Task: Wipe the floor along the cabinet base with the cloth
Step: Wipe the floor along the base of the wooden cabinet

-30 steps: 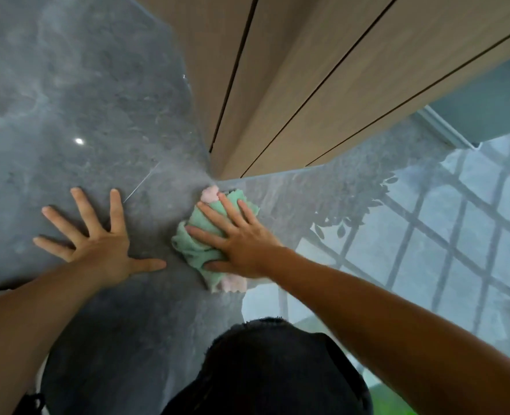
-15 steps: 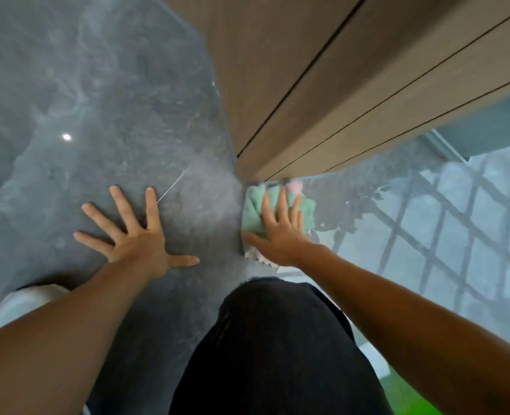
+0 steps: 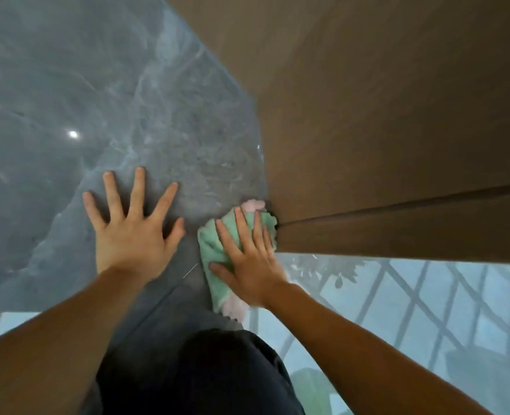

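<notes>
**Cloth at the cabinet corner**

Your right hand [image 3: 249, 265] presses flat on the green cloth [image 3: 214, 250], which now touches the cabinet [image 3: 382, 145] corner, nearer your knee than half a second ago. Your left hand [image 3: 131, 232], fingers spread wide, has come closer beside the cloth, braced on the floor [image 3: 53, 85].

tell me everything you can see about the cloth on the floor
The cloth is a soft, fluffy-looking rag, mint green with pale pink showing at its far and near ends. It lies crumpled and bunched on the glossy grey floor, pushed up against the corner at the base of the wooden cabinet, its far edge touching it. The right hand presses flat on top, fingers spread, covering much of its middle. The left hand rests on the floor beside it, apart from it.
</notes>
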